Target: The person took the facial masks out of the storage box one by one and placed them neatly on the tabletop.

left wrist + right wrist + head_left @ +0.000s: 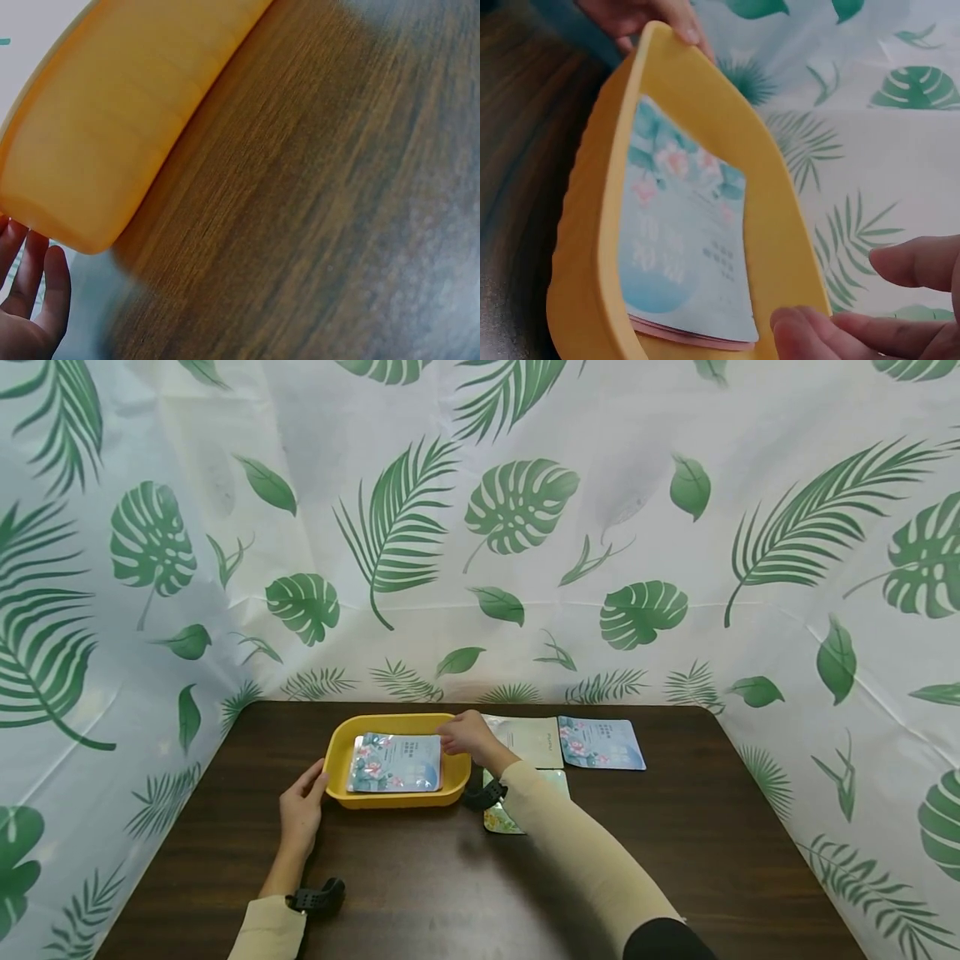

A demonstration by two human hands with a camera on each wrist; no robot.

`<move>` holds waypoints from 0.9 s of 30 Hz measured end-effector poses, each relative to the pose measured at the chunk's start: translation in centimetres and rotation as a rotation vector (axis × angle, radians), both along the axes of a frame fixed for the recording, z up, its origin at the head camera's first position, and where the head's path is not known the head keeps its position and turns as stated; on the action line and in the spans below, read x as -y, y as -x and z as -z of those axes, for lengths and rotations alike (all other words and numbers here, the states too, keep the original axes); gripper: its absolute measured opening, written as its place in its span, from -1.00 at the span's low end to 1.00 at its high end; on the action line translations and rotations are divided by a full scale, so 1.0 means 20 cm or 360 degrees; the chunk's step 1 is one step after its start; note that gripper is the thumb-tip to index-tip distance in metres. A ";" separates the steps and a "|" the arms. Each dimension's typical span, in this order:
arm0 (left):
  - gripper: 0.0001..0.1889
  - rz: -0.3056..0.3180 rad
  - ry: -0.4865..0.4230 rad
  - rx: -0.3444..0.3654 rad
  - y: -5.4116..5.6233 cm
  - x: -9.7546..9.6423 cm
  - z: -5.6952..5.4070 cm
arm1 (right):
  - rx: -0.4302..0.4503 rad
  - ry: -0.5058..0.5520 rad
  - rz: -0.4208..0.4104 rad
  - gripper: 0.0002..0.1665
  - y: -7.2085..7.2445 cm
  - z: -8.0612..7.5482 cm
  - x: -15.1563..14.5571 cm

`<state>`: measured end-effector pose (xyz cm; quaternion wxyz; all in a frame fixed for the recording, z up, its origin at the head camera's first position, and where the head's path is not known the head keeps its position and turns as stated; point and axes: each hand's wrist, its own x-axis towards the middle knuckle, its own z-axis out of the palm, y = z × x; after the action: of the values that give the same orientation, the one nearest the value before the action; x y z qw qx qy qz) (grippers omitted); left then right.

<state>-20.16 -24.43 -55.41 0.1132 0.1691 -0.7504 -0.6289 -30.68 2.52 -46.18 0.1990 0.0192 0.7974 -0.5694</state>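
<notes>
Brown table (420, 877) is bearing a tray (397, 801), packets (393, 762) apparently being stacked inside, left hand (302, 806) touching its end straight-fingered, right hand (468, 732) loosely spread, next move likely calling for another loose packet (606, 745).

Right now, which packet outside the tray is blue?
The far-right blue packet, with pink flowers. The others outside the tray aren't blue: the pale packet beside it, and the green packet partly behind the right sleeve.

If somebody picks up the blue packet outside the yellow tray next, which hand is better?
Probably the right hand: it's nearer that blue packet, while the left hand touches the left end of the yellow tray, farther away.
</notes>
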 end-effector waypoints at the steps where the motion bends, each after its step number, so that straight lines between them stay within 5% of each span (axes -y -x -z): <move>1: -0.49 0.0002 -0.0003 0.0006 0.00 0.00 0.00 | -0.0015 -0.0031 0.0010 -0.54 0.00 0.01 0.01; 6: -0.48 0.0007 -0.0014 0.0017 0.00 0.00 0.00 | -0.0051 -0.0135 0.0036 -0.52 0.00 0.02 0.06; 15: -0.47 0.0002 -0.0033 0.0002 0.00 -0.01 0.00 | 0.0092 -0.0368 0.0074 -0.58 0.02 0.10 0.15; 27: -0.48 -0.0021 -0.0048 -0.0001 0.00 0.00 0.00 | -0.0121 -0.0807 -0.0131 -0.79 -0.01 0.15 0.21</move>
<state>-20.25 -24.48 -55.35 0.1150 0.1756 -0.7395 -0.6395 -30.52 -1.71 -49.23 0.1807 0.0146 0.9217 -0.3429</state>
